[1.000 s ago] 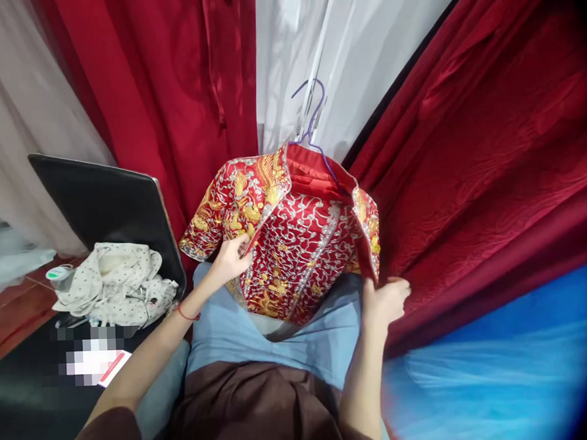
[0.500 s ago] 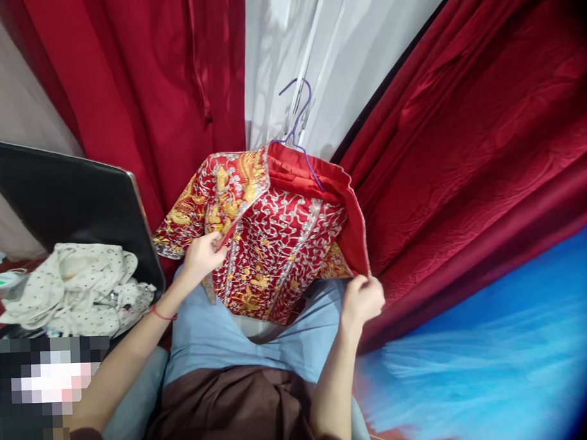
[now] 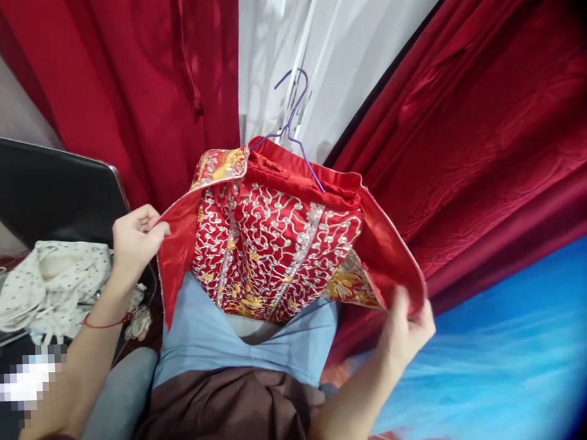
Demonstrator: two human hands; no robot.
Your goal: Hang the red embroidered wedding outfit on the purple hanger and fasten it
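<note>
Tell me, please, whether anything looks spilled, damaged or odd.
No spill or damage stands out. The dotted white cloth looks untidy, rumpled on the black chair; the red jacket gapes because the left hand and right hand hold its edges apart.

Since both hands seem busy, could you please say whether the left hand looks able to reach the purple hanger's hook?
Probably yes, after letting go: the left hand holds the embroidered jacket, but the purple hanger's hook stands exposed above the red collar, with nothing visibly blocking it.
</note>
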